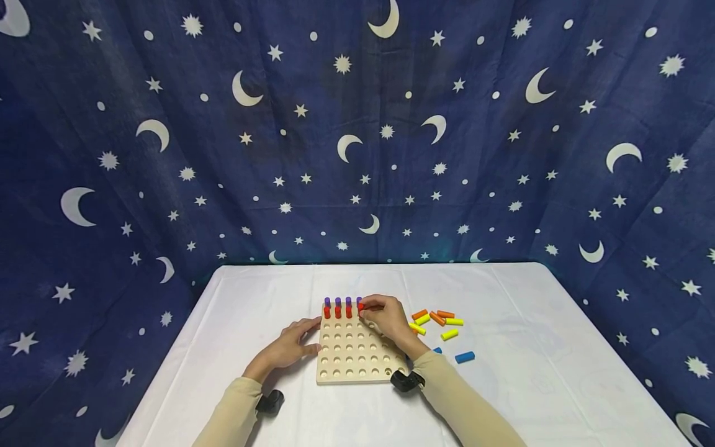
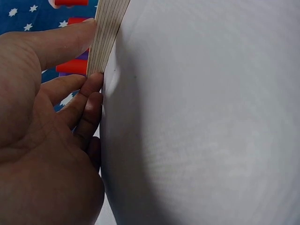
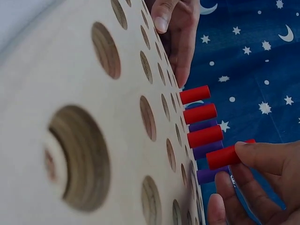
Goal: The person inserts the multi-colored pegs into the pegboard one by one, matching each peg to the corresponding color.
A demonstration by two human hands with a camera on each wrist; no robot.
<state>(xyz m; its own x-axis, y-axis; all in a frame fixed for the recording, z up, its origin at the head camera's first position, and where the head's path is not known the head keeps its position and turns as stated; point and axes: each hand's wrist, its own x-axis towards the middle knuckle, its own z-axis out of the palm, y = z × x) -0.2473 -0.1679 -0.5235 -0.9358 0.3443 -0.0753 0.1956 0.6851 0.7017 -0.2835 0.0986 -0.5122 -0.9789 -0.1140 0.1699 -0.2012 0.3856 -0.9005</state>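
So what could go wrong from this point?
The right grip pinches a red peg with its lower end out of the board, so it might slip or miss a hole. That grip sits close to a purple peg, which could get knocked. The right sleeve passes near a blue peg and might brush it.

From the head, the white cloth point(image 1: 530, 372) is bright and the blue curtain point(image 1: 486, 136) is darker. Soft shadows lie on the cloth by the left hand point(image 1: 287, 347). Shapes near the corners look stretched. The left wrist picture is dim and gray, with a wide, fuzzy shadow down the cloth, which goes blurry. The right wrist picture is dim too. There, the near part of the wooden board point(image 3: 123, 126) looks soft, and a thumbnail point(image 3: 161, 24) shines a little.
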